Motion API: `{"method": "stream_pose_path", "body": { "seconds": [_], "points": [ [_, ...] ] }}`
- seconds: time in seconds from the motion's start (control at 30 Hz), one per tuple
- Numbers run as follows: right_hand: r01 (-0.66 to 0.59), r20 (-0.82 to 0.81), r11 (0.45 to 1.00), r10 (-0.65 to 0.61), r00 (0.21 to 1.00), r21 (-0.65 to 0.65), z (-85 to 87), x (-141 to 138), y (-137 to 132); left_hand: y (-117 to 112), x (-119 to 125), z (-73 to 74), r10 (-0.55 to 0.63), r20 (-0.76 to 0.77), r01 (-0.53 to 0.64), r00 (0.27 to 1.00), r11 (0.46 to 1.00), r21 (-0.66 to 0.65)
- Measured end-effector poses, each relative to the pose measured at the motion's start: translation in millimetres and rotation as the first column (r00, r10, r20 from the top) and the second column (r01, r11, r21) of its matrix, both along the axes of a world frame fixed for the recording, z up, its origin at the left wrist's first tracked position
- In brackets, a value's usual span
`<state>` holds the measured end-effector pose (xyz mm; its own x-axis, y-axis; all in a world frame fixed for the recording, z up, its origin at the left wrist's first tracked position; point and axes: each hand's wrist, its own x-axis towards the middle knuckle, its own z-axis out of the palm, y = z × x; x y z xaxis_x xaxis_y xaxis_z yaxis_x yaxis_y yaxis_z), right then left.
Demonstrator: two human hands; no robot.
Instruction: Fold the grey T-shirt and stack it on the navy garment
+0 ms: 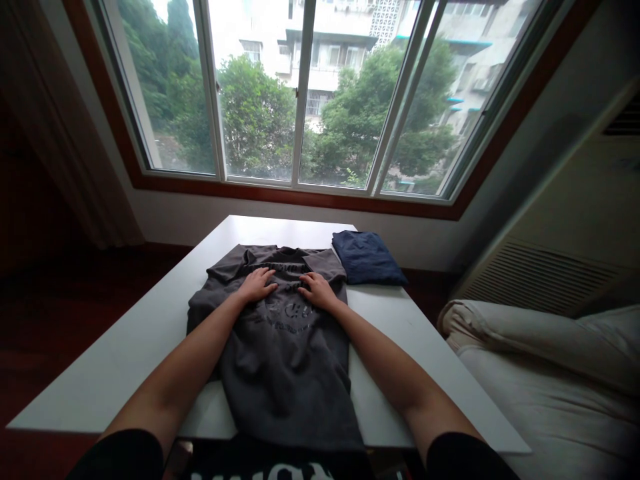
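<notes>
A: Biggest thing in view?
B: Window (300, 113), across the back. Trees (257, 117) and a building (340, 30) show through it.
A: Below that?
B: White tabletop (125, 353), near edge toward the wearer. Pale sofa (545, 373) off its right side.
A: What's on the tabletop?
B: Dark grey shirt (293, 383), laid flat mid-table, collar toward the window, bottom at the near edge. Some wrinkles in the body.
A: Other items?
B: Navy cloth (370, 259), folded, far right, just beside the shirt's right sleeve. Can't tell if they touch.
A: Markings?
B: Dark print (290, 310) on the shirt's chest, low contrast, can't read it all.
A: Hands?
B: Both palm down on the shirt's upper part, gap between them. Left hand (256, 285): fingers forward, thumb spread off them. Right hand (319, 291): fingers slightly spread, thumb pointing inward.
</notes>
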<state>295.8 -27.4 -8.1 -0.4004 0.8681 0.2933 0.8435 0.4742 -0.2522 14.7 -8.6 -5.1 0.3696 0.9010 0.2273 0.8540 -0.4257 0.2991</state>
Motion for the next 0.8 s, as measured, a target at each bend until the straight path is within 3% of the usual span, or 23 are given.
{"method": "stream_pose_path", "body": {
  "seconds": [0.1,0.33,0.47,0.63,0.8],
  "points": [
    [0.090,0.070,0.994,-0.085,0.994,-0.069,-7.1,0.0,4.9,2.7,-1.8,-20.1,0.004,-0.125,-0.018,0.992,0.994,-0.109],
    [0.372,0.085,0.920,-0.363,0.928,-0.124,-9.5,-2.1,8.6,-12.1,15.1,-26.1,-0.015,-0.188,0.002,0.982,0.998,-0.067],
    [0.390,0.090,0.916,-0.382,0.920,-0.097,-9.9,3.6,11.6,-39.6,37.4,-31.1,-0.113,-0.189,0.113,0.975,0.993,-0.009],
    [0.348,0.097,0.933,-0.339,0.936,-0.091,-11.8,5.1,11.4,-67.9,45.2,-17.8,-0.157,-0.205,0.182,0.966,0.977,0.109],
    [0.332,0.056,0.943,-0.330,0.942,-0.030,-10.5,4.3,9.1,-82.1,45.6,-0.1,-0.133,-0.223,0.182,0.966,0.958,0.220]
  ]
}}
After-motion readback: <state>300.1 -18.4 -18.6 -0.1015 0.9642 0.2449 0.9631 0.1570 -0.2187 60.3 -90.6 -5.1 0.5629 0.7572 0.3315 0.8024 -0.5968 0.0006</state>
